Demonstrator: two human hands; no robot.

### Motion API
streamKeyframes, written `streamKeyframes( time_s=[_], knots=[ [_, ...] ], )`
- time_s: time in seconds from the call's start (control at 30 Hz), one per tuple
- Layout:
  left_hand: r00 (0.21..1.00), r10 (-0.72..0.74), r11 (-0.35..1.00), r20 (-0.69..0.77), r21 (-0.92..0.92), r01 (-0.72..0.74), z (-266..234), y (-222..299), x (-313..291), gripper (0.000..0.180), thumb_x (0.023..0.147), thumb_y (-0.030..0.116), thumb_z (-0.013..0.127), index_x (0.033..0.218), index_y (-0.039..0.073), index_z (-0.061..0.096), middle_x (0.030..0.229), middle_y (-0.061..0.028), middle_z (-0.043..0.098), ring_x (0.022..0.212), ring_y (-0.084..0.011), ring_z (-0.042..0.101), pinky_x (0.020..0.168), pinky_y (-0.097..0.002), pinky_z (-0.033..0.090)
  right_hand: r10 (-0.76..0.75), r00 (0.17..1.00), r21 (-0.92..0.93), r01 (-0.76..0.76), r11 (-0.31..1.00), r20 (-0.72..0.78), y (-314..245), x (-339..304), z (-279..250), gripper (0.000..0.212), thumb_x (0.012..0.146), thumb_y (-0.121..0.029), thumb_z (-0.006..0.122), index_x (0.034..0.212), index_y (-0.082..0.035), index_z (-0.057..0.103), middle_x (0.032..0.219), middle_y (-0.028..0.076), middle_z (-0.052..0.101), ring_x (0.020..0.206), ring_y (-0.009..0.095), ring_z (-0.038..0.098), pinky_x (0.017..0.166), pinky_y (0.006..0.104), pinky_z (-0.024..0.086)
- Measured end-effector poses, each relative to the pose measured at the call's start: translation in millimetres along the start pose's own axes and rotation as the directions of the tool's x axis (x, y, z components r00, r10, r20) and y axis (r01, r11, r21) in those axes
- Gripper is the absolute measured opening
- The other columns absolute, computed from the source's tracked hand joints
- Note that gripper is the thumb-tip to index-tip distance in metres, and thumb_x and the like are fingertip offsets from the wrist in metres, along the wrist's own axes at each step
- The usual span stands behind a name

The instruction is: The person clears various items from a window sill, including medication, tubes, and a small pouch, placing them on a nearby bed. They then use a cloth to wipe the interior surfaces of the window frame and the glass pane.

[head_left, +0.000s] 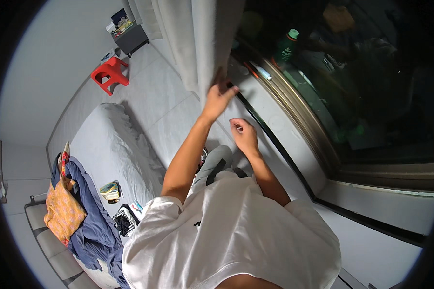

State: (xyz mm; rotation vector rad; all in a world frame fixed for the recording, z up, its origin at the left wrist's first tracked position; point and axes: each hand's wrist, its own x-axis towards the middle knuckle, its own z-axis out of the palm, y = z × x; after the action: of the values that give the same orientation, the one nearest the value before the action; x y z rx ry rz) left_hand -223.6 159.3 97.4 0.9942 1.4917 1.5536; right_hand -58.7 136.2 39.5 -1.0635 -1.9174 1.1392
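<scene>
My left hand (220, 98) reaches out at the edge of a long pale curtain (208, 43). Its fingers look apart and slightly blurred, with the thumb toward the windowsill; whether the fingertips touch the cloth, I cannot tell. Lower and to the right, my right hand (246, 136) hovers near the sill's black edge (275, 139). Its fingers are curled in loosely, and I see no object in them.
On the right is a dark window (371, 106) with a metal track; a green bottle (287, 45) shows there. A small tube (264, 73) lies by the track. Leftward are a bed (108, 139) with clothes, a red stool (110, 76) and a dark cabinet (131, 39).
</scene>
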Motion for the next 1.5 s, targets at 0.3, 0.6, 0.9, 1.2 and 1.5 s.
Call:
streamKeyframes(
  time_s=[0.3,0.6,0.9,1.2,1.5],
  knots=[
    [0.979,0.006,0.973,-0.203,-0.225,-0.052,-62.9,25.8,64.0,0.075,0.092,0.041,0.068,0.144,-0.002,0.037,0.122,-0.0112,0.06,0.109,-0.0211,0.062,0.09,-0.0365,0.049,0.019,0.967,-0.073,-0.039,0.997,-0.254,-8.1,59.7,-38.5,0.017,0.086,-0.012,0.064,0.102,-0.008,0.07,0.098,0.01,0.072,0.089,0.025,0.068,0.074,0.0344,0.052],
    [0.99,-0.093,0.767,-0.11,-0.642,0.001,-114.3,30.7,146.2,0.085,0.094,0.07,0.034,0.141,0.0,0.037,0.128,-0.022,0.055,0.116,-0.0352,0.057,0.096,-0.0534,0.044,-0.332,0.902,-0.449,0.184,0.874,-0.277,-17.3,144.9,-26.7,0.025,0.084,-0.012,0.066,0.109,-0.006,0.068,0.106,0.011,0.066,0.102,0.032,0.06,0.089,0.0413,0.047],
    [0.996,-0.085,0.713,0.019,-0.697,0.074,-155.3,26.3,204.3,0.085,0.094,0.071,0.029,0.135,-0.002,0.041,0.127,-0.024,0.055,0.115,-0.0357,0.057,0.097,-0.0507,0.044,-0.404,0.885,-0.786,0.073,0.614,-0.233,-11.3,187.6,11.0,0.034,0.08,-0.017,0.074,0.111,-0.005,0.07,0.104,0.006,0.059,0.1,0.026,0.054,0.086,0.0383,0.044],
    [0.993,-0.115,0.735,0.003,-0.673,0.087,-154.4,27.0,202.9,0.07,0.098,0.064,0.026,0.123,0.003,0.05,0.119,-0.0181,0.061,0.106,-0.0295,0.061,0.09,-0.044,0.047,-0.352,0.9,-0.706,0.075,0.704,-0.256,3.0,194.8,-6.2,0.028,0.086,-0.017,0.061,0.113,-0.011,0.068,0.088,0.016,0.067,0.084,0.037,0.064,0.075,0.0474,0.052],
    [0.979,-0.117,0.877,0.169,-0.445,0.181,-135.1,16.6,200.6,0.077,0.098,0.059,0.015,0.127,0.0,0.056,0.128,-0.0166,0.062,0.123,-0.026,0.055,0.105,-0.0447,0.036,-0.103,0.981,-0.731,0.193,0.654,0.167,-30.7,271.0,-7.6,0.043,0.083,-0.012,0.056,0.124,-0.021,0.064,0.088,0.021,0.07,0.086,0.042,0.067,0.077,0.0541,0.051]
  ],
)
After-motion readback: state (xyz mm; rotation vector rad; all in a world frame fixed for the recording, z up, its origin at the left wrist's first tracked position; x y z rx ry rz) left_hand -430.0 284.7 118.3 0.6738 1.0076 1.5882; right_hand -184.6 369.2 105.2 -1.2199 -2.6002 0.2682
